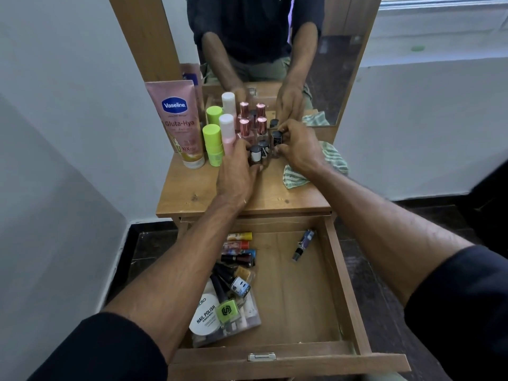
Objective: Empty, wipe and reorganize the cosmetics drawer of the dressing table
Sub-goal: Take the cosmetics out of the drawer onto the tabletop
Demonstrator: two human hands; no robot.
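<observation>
Two bare hands reach over the top of the wooden dressing table [192, 196], both busy among a cluster of small dark-capped bottles. The right hand [298, 148] pinches one dark-capped bottle [276, 138] between thumb and fingertips, holding it upright at the right of the cluster. The left hand [236, 174] curls its fingers around another dark-capped bottle with a white label [255, 154], nearer the table's front edge; a third such bottle [264, 147] stands between the two.

Farther back stand two rose-capped bottles [244, 127], and their reflections show in the mirror [343, 86] behind. To the left of them are a pink bottle with a white cap [227, 133], a lime-green stick [212, 144] and, farthest left, a pink Vaseline tube [180, 119] standing cap down. A green-and-white striped cloth [334, 160] lies crumpled on the right of the table top, partly under the right wrist.

Below the table top the cosmetics drawer [343, 284] is pulled fully open toward the viewer. Its left side holds a row of small coloured tubes [239, 244], several nail polish bottles including a lime-green one [226, 310], and a white round tub [204, 314] marked NAIL POLISH in a clear pouch. A single slim dark tube [303, 244] lies alone near the far right.
</observation>
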